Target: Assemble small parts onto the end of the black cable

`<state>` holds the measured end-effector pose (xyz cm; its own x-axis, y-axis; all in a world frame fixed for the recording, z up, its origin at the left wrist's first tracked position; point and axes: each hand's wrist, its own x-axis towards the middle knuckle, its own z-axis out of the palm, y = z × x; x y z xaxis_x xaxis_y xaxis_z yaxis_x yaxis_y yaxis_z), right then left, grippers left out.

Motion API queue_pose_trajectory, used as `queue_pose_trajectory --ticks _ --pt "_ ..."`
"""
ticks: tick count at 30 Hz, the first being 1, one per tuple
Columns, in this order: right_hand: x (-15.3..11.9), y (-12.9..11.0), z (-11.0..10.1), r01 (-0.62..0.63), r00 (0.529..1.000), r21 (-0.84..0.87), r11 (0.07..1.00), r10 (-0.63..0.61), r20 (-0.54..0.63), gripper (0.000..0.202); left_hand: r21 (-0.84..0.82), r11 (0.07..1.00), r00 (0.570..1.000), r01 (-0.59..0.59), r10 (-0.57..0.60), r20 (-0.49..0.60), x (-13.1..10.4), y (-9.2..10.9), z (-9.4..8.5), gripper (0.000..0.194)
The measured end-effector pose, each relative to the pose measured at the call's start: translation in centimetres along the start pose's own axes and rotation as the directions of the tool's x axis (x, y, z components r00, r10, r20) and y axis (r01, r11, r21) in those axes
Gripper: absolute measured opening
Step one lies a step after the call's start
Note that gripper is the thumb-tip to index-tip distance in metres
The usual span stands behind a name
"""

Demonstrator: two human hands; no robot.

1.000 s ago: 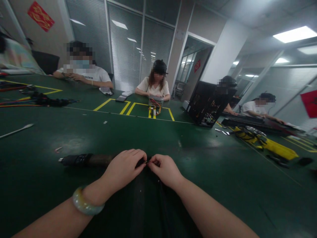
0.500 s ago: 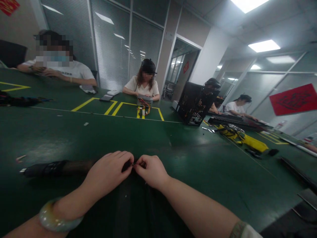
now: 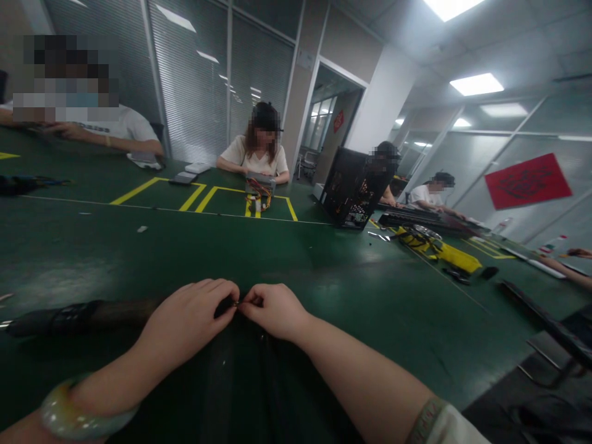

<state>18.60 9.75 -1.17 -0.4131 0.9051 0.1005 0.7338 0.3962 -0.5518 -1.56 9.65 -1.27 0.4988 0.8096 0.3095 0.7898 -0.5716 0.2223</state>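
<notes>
While pinching with the fingertips of both hands, keep the tiny brass-coloured metal part [image 3: 236, 303] low over the glossy dark-green tabletop [image 3: 379, 296], probably best for easy recovery if dropped. Steady with one side, adjust with the other, in small movements; avoid hard squeezing, likely to shoot so slight a piece loose. Exact shape of the part: too small to tell. Left hand [image 3: 197, 308]: palm down, back arched, thumb and index finger curved into a loop and narrowed to a pinch on the part. Right hand [image 3: 274, 311]: other fingers curled inward, thumb and index finger narrowed on the same part, nearly tip to tip with the left. Forearms: slanted inward from the lower corners. To the left, on the tabletop: black-and-brown cylindrical tool [image 3: 76, 317] with a bright metal tip, partly behind the left hand.
</notes>
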Motion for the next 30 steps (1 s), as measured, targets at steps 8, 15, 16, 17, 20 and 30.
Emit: queue_pose_trajectory --ticks 8,15,16,17,20,30 --pt "-0.08 0.69 0.58 0.05 0.998 0.031 0.998 -0.049 -0.037 0.018 -0.031 0.997 0.997 -0.074 0.073 -0.019 -0.02 -0.36 0.03 0.014" --pt "-0.38 0.13 0.53 0.087 0.994 -0.009 0.996 -0.087 -0.062 0.016 -0.039 0.996 0.997 -0.077 0.077 -0.008 0.01 -0.7 0.31 0.014" --pt "-0.41 0.08 0.48 0.093 0.994 -0.014 0.996 -0.094 -0.06 0.015 -0.04 0.996 0.997 -0.076 0.075 -0.009 0.0 -0.7 0.3 0.015" --pt "-0.44 0.05 0.42 0.099 0.993 -0.022 0.995 -0.1 -0.057 0.014 -0.039 0.996 0.997 -0.075 0.075 -0.009 -0.01 -0.69 0.29 0.015" --pt "-0.53 -0.03 0.29 0.1 0.993 -0.058 0.993 -0.104 -0.059 0.013 -0.041 0.996 0.997 -0.08 0.079 -0.013 -0.07 -0.69 0.24 0.015" --pt "-0.43 0.01 0.42 0.104 0.992 -0.05 0.993 -0.107 -0.07 0.015 -0.057 0.995 0.997 -0.076 0.074 -0.038 -0.08 -0.47 0.03 0.017"
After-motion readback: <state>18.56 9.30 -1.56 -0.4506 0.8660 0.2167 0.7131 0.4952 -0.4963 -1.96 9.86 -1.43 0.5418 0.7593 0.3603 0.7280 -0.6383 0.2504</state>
